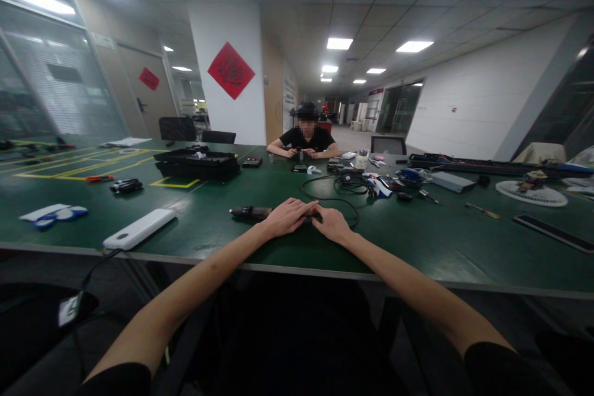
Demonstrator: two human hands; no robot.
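Observation:
A dark electric screwdriver [253,213] lies lengthwise near the table's front edge, its narrow metal tip pointing left. My left hand [288,217] is laid over its body from above, with the fingers reaching right and the thumb hidden. At the tail end, my right hand [332,223] has its fingers bent in around the tool, close against the left fingertips. Both hands look closed on the tool, though the part under them is mostly hidden. A black cord [356,213] loops on the table just beyond my right hand.
A white power strip-like block [139,229] lies front left, with a black tray [197,164] behind it. Across the green table [431,247] sits another person [304,136]. Tangled cables [350,180], a white disc [531,193] and a black-framed panel [554,233] lie right.

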